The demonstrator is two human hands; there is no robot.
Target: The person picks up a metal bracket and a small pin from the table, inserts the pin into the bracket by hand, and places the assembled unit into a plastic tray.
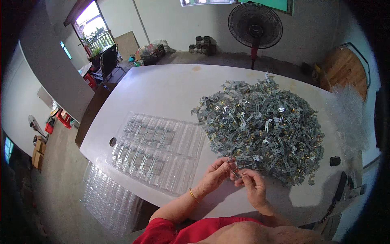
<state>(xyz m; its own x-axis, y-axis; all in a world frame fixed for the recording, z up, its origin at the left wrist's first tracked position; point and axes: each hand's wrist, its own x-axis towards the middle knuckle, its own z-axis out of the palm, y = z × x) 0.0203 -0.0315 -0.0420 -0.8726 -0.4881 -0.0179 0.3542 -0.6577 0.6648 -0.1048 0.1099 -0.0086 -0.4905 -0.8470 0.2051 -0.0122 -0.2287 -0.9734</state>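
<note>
In front of me, at the near edge of a big heap of small grey metal brackets (264, 126), my left hand (214, 175) is closed with thumb and fingers pinching a slim metal bracket (234, 168). My right hand (254, 188) is closed too, its fingertips on the lower end of that same piece. Fingers cover much of the bracket, so its full shape is hidden. To the left of my hands lies a clear plastic tray (185, 162) with narrow slots. Two rows of brackets fill its left part; the right-hand slots hold none.
The white table (162, 81) has a round hole at its left. Stacked clear trays (107, 199) stand below its left edge. More clear plastic (347, 118) lies at the right, near a small black object (334, 161). A standing fan (255, 30) is behind the table.
</note>
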